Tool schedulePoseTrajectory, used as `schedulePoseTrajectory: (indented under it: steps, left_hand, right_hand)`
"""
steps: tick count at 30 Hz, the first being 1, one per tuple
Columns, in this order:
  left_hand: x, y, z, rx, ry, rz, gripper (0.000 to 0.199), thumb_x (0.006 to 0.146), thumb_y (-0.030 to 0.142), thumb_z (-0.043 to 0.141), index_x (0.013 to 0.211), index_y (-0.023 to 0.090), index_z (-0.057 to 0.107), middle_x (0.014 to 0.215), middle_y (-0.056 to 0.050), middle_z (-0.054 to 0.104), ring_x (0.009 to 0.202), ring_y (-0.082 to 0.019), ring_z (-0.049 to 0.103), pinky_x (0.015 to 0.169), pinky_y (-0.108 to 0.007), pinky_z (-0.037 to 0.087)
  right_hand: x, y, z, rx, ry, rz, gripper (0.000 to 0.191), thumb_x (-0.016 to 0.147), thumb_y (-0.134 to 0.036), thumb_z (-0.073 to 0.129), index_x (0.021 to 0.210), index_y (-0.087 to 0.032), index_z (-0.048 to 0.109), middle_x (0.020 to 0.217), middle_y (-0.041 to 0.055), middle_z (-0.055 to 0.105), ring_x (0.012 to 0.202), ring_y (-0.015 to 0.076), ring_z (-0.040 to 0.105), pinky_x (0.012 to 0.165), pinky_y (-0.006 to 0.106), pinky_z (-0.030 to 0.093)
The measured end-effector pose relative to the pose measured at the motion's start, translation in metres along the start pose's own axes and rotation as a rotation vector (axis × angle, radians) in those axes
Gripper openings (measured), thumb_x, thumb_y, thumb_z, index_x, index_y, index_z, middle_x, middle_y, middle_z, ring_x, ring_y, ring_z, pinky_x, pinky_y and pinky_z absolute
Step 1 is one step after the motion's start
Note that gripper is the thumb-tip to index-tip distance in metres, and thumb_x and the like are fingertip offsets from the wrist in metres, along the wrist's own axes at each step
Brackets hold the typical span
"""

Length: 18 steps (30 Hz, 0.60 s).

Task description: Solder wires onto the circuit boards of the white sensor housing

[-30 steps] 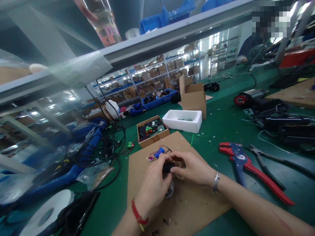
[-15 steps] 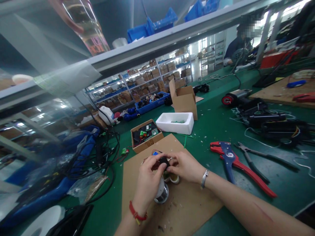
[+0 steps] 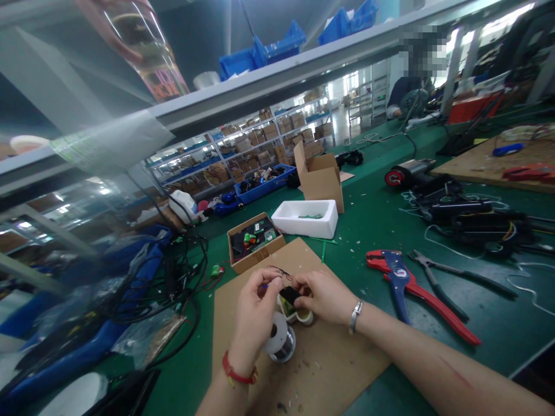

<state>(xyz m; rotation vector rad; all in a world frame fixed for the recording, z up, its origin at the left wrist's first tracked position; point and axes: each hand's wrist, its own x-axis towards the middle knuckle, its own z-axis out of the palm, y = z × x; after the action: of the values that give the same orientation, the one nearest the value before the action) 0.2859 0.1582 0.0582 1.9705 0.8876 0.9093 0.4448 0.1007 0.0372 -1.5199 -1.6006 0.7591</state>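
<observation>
My left hand (image 3: 254,320) and my right hand (image 3: 323,297) meet above a cardboard sheet (image 3: 333,370), pinching a small black part (image 3: 289,296) between them. Thin dark wires (image 3: 280,271) rise from it and curve over my fingers. Just below my left hand stands a spool of solder wire (image 3: 281,341) with a white flange. Beside it, under my right fingers, lies a small roll of tape (image 3: 303,316). My left wrist carries a red string, my right a silver bracelet.
A cardboard box of circuit boards (image 3: 255,240) and a white foam box (image 3: 306,219) stand beyond the sheet. Wire strippers (image 3: 405,286) and pliers (image 3: 442,274) lie to the right, with a black cable tangle (image 3: 182,277) to the left.
The view has swung, shifting the bench left and up. My hands have parted slightly, the black part now sits nearer my right hand, and more of the spool shows.
</observation>
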Motion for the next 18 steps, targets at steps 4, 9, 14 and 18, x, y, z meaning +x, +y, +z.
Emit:
schedulePoseTrajectory:
  steps: [4, 9, 14, 18]
  left_hand:
    - [0.006, 0.01, 0.0, 0.044, 0.004, 0.054, 0.016, 0.087, 0.029, 0.054, 0.085, 0.016, 0.063, 0.091, -0.005, 0.059, 0.089, -0.017, 0.056, 0.082, -0.031, 0.043]
    - [0.013, 0.019, 0.006, 0.041, -0.083, 0.104, 0.012, 0.086, 0.025, 0.056, 0.089, 0.019, 0.065, 0.104, -0.007, 0.054, 0.107, -0.019, 0.05, 0.097, -0.033, 0.036]
    - [0.018, 0.005, 0.022, -0.144, -0.171, -0.02, 0.029, 0.092, 0.034, 0.045, 0.115, 0.016, 0.045, 0.103, -0.008, 0.058, 0.092, -0.015, 0.058, 0.082, -0.029, 0.047]
    - [0.023, -0.001, 0.027, -0.182, -0.18, -0.034, 0.018, 0.087, 0.031, 0.051, 0.086, 0.013, 0.053, 0.084, -0.004, 0.056, 0.08, -0.014, 0.055, 0.073, -0.025, 0.044]
  right_hand:
    - [0.001, -0.001, -0.005, -0.002, 0.057, -0.064, 0.02, 0.066, -0.019, 0.071, 0.085, -0.015, 0.066, 0.078, 0.0018, 0.063, 0.07, 0.0142, 0.055, 0.061, 0.023, 0.036]
    - [0.005, -0.004, -0.009, 0.091, 0.115, -0.09, 0.016, 0.081, -0.026, 0.055, 0.075, -0.012, 0.064, 0.066, 0.0011, 0.056, 0.06, 0.0112, 0.048, 0.056, 0.022, 0.034]
    - [0.008, 0.001, -0.005, 0.212, 0.288, -0.069, 0.017, 0.084, -0.027, 0.053, 0.082, -0.012, 0.061, 0.072, 0.0019, 0.059, 0.064, 0.0114, 0.051, 0.058, 0.022, 0.038]
    - [0.01, 0.006, -0.001, 0.295, 0.362, -0.086, 0.02, 0.084, -0.032, 0.055, 0.085, -0.013, 0.06, 0.077, 0.0024, 0.061, 0.07, 0.0124, 0.054, 0.064, 0.023, 0.042]
